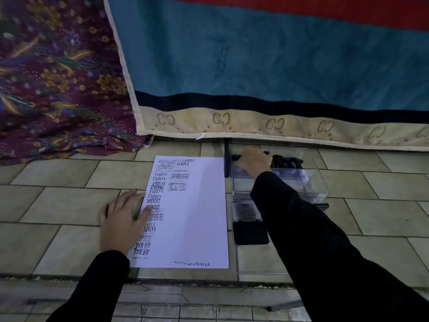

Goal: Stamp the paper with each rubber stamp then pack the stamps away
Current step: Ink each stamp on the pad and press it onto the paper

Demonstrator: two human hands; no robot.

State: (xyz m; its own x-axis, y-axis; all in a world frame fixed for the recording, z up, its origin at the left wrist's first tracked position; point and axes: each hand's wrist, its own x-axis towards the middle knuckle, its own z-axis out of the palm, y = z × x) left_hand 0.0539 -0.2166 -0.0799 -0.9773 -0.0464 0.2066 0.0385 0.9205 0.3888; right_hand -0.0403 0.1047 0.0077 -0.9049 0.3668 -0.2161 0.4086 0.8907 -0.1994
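Left hand (pixel 123 219) flat on paper (pixel 192 212)

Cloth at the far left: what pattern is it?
The cloth is purple with gold and blue flowers; head view.

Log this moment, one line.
left hand flat on stamped paper | right hand in clear box, grip unclear | ink pad open
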